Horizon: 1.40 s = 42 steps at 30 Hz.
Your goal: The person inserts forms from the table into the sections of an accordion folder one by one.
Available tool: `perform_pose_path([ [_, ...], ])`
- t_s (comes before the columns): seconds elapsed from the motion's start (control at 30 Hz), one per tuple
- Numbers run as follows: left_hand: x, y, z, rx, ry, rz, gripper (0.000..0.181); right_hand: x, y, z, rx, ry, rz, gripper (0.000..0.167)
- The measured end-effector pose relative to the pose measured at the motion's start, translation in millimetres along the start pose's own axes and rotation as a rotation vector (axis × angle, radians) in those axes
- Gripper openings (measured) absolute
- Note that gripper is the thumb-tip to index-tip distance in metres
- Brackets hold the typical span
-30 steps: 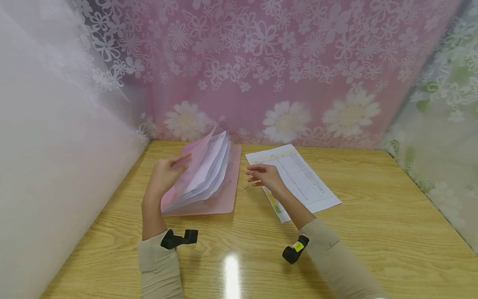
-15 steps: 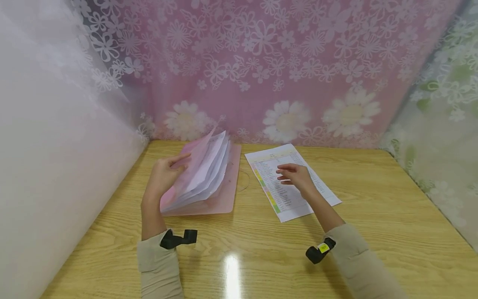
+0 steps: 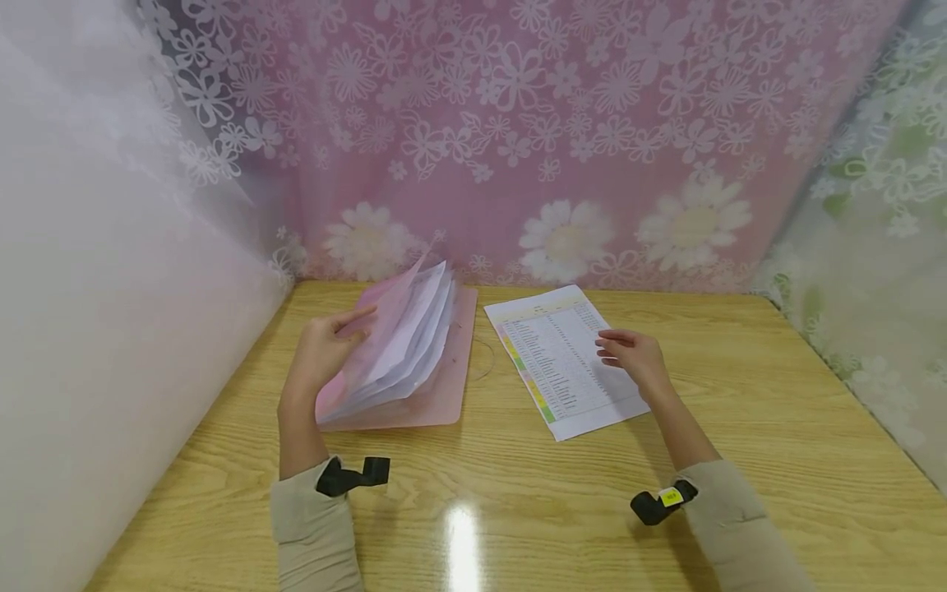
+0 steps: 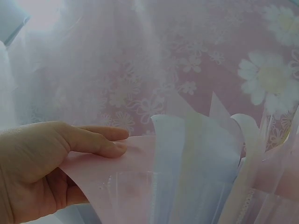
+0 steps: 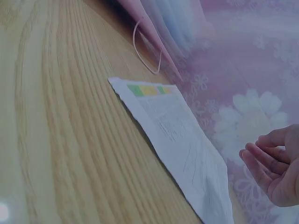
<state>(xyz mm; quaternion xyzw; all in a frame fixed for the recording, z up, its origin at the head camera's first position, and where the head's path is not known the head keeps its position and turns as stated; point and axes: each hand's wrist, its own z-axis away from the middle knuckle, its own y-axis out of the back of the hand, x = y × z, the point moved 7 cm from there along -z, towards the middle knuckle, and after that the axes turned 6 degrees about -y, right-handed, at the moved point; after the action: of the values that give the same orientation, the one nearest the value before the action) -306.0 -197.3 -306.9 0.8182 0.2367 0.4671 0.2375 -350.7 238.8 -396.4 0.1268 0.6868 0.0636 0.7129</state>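
A pink folder (image 3: pixel 464 353) stands partly opened at the left, with white sheets (image 3: pixel 414 345) and clear sleeves fanned inside. My left hand (image 3: pixel 320 353) holds up its front cover; in the left wrist view the thumb and fingers pinch the pink cover (image 4: pixel 126 163) at its edge. A thin elastic band (image 3: pixel 490 362) loops out from the folder's right side. Over the right edge of a printed sheet (image 3: pixel 555 353) hovers my right hand (image 3: pixel 638 360), its fingers loosely bent and holding nothing. The right wrist view shows that hand (image 5: pixel 280 172) apart from the sheet.
Everything lies on a wood-grain table (image 3: pixel 414 510). A pink flowered curtain (image 3: pixel 473 205) hangs along the back edge. A white wall (image 3: pixel 133 312) borders the left, and a pale flowered sheet (image 3: pixel 880 329) the right.
My right hand has moved right, from the gap beside the folder across the printed sheet to its right edge. My left hand and the folder stay almost still.
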Motion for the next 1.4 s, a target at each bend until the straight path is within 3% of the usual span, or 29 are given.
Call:
perform_pose_path([
  [0.1, -0.7, -0.1, 0.1, -0.002, -0.001, 0.000, 0.034, 6.2, 11.6, 1.5, 0.050, 0.012, 0.053, 0.035],
  [0.3, -1.7, 0.0, -0.2, 0.001, -0.005, 0.009, 0.033, 18.5, 31.2, 5.8, 0.187, 0.028, 0.335, 0.033],
  [0.53, -1.0, -0.5, -0.6, 0.001, 0.001, 0.009, 0.033, 40.4, 38.8, 6.5, 0.161, -0.041, 0.478, 0.042],
  [0.67, -0.6, -1.1, -1.0, 0.005, -0.001, 0.004, 0.033, 49.6, 39.5, 4.2, 0.164, 0.000, 0.560, 0.048],
  [0.8, -0.3, -1.2, -0.5, 0.010, -0.007, 0.005, 0.033, 56.4, 39.0, 3.4, 0.176, 0.046, 0.586, 0.053],
  [1.07, 0.0, 1.5, 2.3, 0.002, -0.008, 0.012, 0.034, 56.5, 36.8, 3.5, 0.188, 0.062, 0.613, 0.054],
  [1.4, 0.1, 3.2, 2.6, 0.014, -0.013, 0.024, 0.034, 59.3, 43.8, 5.6, 0.149, -0.027, 0.589, 0.039],
])
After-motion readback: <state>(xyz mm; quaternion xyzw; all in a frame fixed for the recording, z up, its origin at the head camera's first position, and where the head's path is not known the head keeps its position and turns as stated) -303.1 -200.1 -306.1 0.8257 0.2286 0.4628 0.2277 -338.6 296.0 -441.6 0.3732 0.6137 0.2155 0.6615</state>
